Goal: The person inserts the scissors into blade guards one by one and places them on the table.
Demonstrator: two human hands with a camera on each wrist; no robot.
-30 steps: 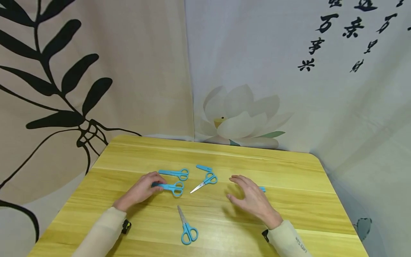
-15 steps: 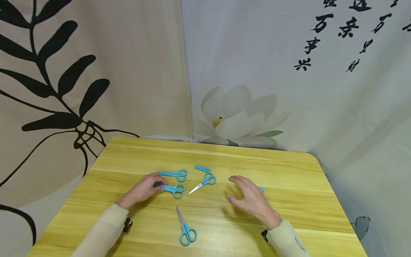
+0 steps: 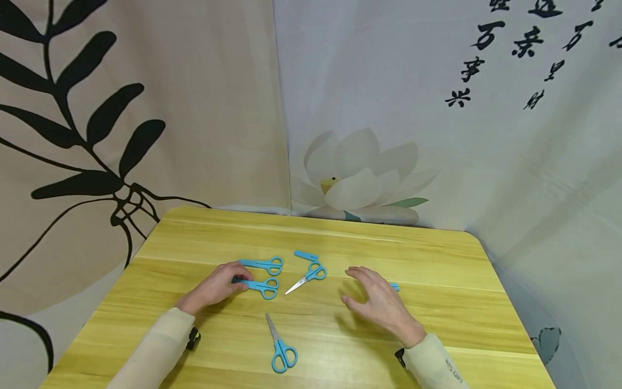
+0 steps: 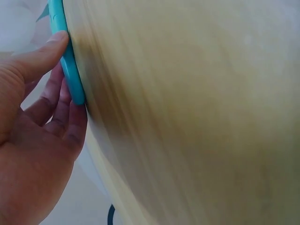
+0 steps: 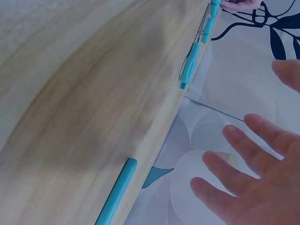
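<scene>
My left hand [image 3: 220, 286] pinches the blue sheath of a pair of scissors [image 3: 267, 288] between thumb and fingers. In the left wrist view the thumb presses the near side of that blue sheath [image 4: 71, 77], fingers behind it. Just beyond lies another sheathed pair of blue scissors [image 3: 266, 265]. To its right an uncovered pair of scissors [image 3: 311, 274] points its blades toward the front left. My right hand [image 3: 384, 305] hovers over the table with fingers spread, holding nothing. A blue sheath [image 3: 394, 286] shows partly behind it, and more of this sheath [image 5: 115, 197] appears in the right wrist view.
A loose blue sheath [image 3: 306, 255] lies behind the uncovered pair. Nearer the front, bare-bladed scissors [image 3: 281, 346] lie with handles toward me. The wooden table [image 3: 437, 265] ends at a printed curtain [image 3: 369, 108] along the back.
The whole head view has shifted slightly, moving the scene a little left. Both hands keep their poses, and the left hand still pinches the sheathed scissors.
</scene>
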